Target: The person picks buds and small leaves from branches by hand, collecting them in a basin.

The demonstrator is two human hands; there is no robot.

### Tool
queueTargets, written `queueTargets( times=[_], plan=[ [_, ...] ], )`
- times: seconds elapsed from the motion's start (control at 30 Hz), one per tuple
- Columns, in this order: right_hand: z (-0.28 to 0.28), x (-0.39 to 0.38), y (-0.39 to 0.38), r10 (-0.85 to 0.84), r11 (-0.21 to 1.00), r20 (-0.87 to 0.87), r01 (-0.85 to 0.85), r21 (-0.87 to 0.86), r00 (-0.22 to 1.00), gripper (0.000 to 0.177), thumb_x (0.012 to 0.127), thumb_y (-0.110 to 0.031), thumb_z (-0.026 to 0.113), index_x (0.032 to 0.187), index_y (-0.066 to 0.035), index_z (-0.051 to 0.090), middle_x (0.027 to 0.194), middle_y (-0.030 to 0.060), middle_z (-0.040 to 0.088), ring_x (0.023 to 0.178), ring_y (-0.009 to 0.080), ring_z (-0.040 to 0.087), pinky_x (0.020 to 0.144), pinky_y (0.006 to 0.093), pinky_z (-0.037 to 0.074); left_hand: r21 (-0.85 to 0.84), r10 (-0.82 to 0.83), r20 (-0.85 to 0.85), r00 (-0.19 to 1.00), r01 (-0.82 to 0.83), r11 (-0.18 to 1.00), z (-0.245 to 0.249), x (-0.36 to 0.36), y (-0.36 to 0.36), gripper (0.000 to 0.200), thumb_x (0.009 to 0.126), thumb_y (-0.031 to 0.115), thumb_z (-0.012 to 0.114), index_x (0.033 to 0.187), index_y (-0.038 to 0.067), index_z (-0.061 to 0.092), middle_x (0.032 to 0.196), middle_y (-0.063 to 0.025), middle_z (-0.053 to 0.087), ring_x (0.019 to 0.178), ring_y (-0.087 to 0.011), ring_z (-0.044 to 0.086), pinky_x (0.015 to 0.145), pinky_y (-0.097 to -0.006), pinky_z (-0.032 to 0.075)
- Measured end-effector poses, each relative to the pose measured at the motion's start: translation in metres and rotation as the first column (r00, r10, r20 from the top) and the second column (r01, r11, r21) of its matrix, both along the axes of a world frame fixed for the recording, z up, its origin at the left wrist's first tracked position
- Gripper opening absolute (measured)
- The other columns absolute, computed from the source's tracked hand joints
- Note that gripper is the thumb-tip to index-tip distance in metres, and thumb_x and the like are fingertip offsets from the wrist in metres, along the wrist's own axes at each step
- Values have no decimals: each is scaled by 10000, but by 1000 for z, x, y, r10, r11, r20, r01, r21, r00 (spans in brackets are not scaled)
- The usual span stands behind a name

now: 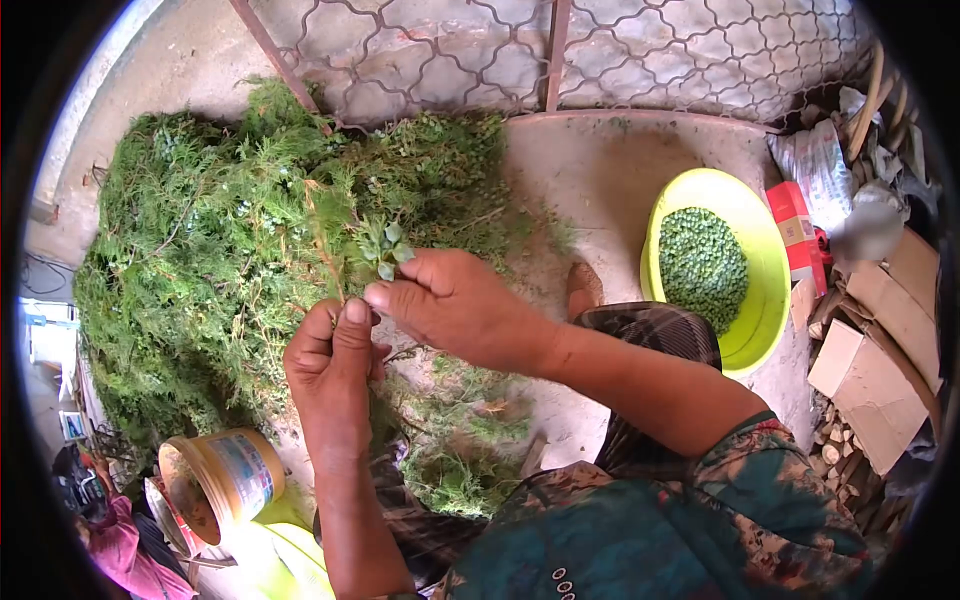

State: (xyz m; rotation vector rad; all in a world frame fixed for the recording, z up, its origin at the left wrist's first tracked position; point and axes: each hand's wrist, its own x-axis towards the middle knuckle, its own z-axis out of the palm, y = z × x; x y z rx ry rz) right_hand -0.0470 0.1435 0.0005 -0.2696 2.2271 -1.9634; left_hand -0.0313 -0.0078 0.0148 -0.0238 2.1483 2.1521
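Near the middle of the head view, my left hand (337, 348) pinches the stem of a green sprig (328, 235). My right hand (455, 305) is just to its right, thumb and fingers closed at a cluster of pale green berries (384, 247) on the sprig. The fingertips of both hands nearly meet. Behind them lies a large pile of cut green branches (190, 270). On the right, a yellow-green basin (770, 290) holds many small green berries (702, 265).
A metal lattice (558, 50) runs along the back. At the lower left are a tilted bucket (245, 475) and a person in pink (135, 550). Cardboard (865, 385), a red box (795, 225) and cut wood (840, 450) lie at the right.
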Motion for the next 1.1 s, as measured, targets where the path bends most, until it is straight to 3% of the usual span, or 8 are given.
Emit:
queueTargets(
  times=[0.33,0.4,0.6,0.7,0.77,0.87,1.03,1.1],
  plan=[
    [18,-6,44,29,696,475,323,-641,880,219,881,-258,540,836,-47,504,609,-10,471,422,38,340,342,193,260,-23,151,28,988,-151,988,16,0,-13,197,875,232,599,810,47,618,563,31,500,443,-38,455,353,-173,349],
    [14,2,40,256,804,367,14,-595,894,287,881,-314,555,891,-37,481,649,-3,476,434,39,352,342,196,252,-46,151,35,988,-149,988,17,2,-8,192,876,236,597,826,51,618,533,52,440,434,-28,380,400,-176,341],
    [13,6,8,88,929,360,54,-367,929,352,868,-357,592,908,-11,547,646,-44,423,507,14,351,426,191,274,-116,90,9,996,-89,989,17,4,-3,177,867,223,609,843,50,633,578,41,504,451,-23,435,380,-157,329],
    [-6,1,8,130,949,100,-95,-300,986,340,883,-350,565,899,-10,554,642,27,495,514,110,433,464,268,345,-142,86,21,996,-82,986,20,5,-5,162,867,209,606,845,50,631,598,50,515,452,-22,410,413,-160,298],
    [-11,1,11,159,976,-237,-118,181,958,344,894,-338,535,894,6,553,660,137,532,570,251,492,542,354,394,-151,86,23,996,-82,985,19,3,-11,162,866,207,607,846,49,635,607,48,529,453,-22,408,413,-163,299],
    [-8,-3,22,196,951,-272,-116,286,942,373,889,-342,528,869,30,527,671,219,507,610,360,484,585,416,404,-216,-33,20,999,36,976,14,2,-18,164,863,209,611,840,49,642,614,44,541,446,-26,403,411,-164,307],
    [18,4,44,407,913,116,-398,-94,906,260,860,-247,510,767,-6,535,596,89,533,484,186,516,424,313,380,-117,103,55,993,-96,989,11,-14,-49,110,841,169,640,820,61,647,565,52,519,420,-16,361,452,-185,362],
    [14,4,58,504,736,199,-297,-608,840,205,849,-210,481,761,-35,541,595,7,486,451,46,416,352,221,282,-44,183,66,981,-181,983,10,-19,-56,121,833,179,651,812,60,643,526,57,492,397,-25,308,453,-197,374]
  ],
)
